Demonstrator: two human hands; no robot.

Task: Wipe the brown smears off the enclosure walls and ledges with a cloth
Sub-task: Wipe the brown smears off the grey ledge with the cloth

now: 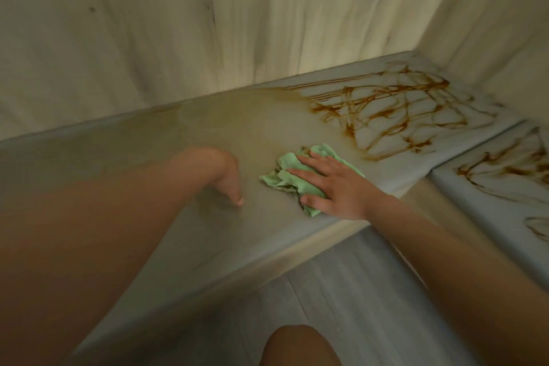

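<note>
A crumpled light green cloth (286, 180) lies on the pale ledge (166, 232), with my right hand (335, 187) pressed flat on top of it, fingers spread. Brown smears (383, 116) in tangled lines cover the ledge's far right end, just beyond the cloth. A faint yellowish film (237, 125) spreads over the ledge left of those lines. More brown smears (505, 169) mark a second ledge (487, 205) at the right. My left hand (227, 178) rests on the ledge to the cloth's left, fingers bent down and leaning on the surface, holding nothing.
Pale wood-grain walls (148, 38) rise behind the ledge and meet a right-hand wall (490, 24) at the corner. A grey plank floor (341, 291) lies below the ledge's front edge. A knee (297, 348) shows at the bottom.
</note>
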